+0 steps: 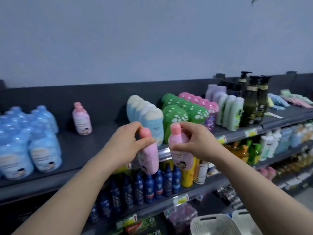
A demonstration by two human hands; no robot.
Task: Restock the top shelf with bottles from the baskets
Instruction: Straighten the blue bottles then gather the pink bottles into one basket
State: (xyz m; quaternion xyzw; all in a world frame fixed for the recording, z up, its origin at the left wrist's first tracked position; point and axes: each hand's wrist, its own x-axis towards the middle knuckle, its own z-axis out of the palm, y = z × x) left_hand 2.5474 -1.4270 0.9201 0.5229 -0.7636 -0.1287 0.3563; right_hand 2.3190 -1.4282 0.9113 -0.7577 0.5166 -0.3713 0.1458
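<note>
Left pink bottle [149, 160] hangs below left hand [126, 141], grip clamped on its neck; right hand [196, 141] clamps right pink bottle [183, 159].

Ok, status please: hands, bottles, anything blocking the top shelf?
Left hand grips first pink bottle at neck, right hand grips second pink bottle. Both held before the top shelf, not set down. Bare space beside the standing pink bottle; nothing blocks it.

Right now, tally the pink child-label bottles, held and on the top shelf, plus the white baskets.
Pink bottle in left hand: 1
Pink bottle in right hand: 1
Pink bottle on top shelf: 1
White baskets: 2
Total: 5
</note>
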